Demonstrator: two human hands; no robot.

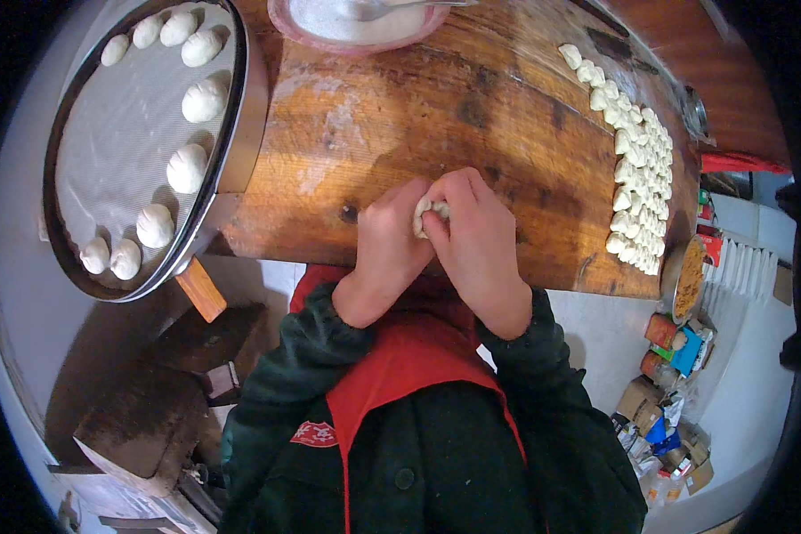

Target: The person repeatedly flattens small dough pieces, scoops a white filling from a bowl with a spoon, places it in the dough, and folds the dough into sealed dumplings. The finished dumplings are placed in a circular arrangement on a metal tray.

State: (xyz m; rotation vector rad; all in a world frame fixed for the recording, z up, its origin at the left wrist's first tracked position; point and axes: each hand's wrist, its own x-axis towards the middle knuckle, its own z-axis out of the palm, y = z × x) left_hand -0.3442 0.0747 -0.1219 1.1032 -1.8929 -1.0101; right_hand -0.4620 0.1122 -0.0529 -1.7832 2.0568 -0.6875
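Observation:
A small piece of pale dough [419, 219] is gripped between my two hands, above the front edge of the wooden table [387, 120]. My left hand [392, 230] cups it from the left. The fingers of my right hand [475, 230] curl over its top and right side, with the thumb pressed into its middle. The dough looks like a ring with a pleated rim; the fingers hide most of it. To the left, a round steamer tray [127, 133] with a mesh liner holds several shaped buns [187, 169] along its edge.
Several dough pieces [634, 157] lie in rows at the table's right. A pink bowl of white flour [320, 27] with a metal utensil stands at the back. Beyond the right edge is a bowl of orange-brown crumbly food [689, 277]. The steamer's wooden handle [201, 290] juts towards me.

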